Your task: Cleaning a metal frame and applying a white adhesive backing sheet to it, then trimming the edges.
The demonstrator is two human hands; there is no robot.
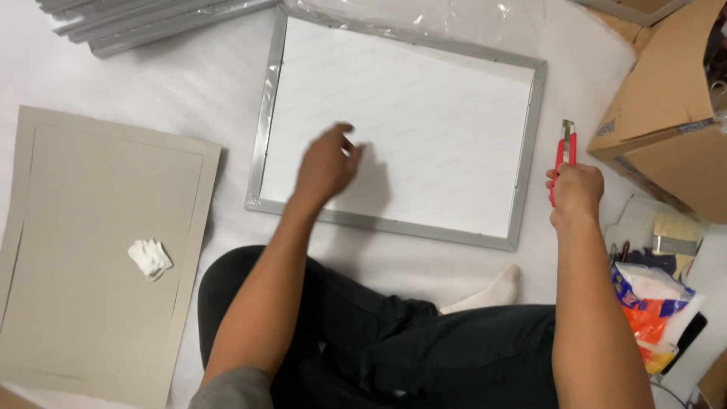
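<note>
A silver picture frame (530, 151) with a white sheet inside (424, 113) lies face down on the white floor covering in front of me. My left hand (327, 165) hovers over the white sheet near the frame's lower left, fingers loosely curled, holding nothing. My right hand (575, 191) is closed around a red utility knife (563, 151), held upright just right of the frame's right rail, blade end pointing away from me.
Grey backing boards (98, 303) lie at left with a crumpled white cloth (149, 257) on top. Stacked frame rails (136, 23) sit top left, clear plastic wrap (424, 15) behind the frame, a cardboard box (666, 113) at right, and a colourful bag (651, 310) beside my crossed legs.
</note>
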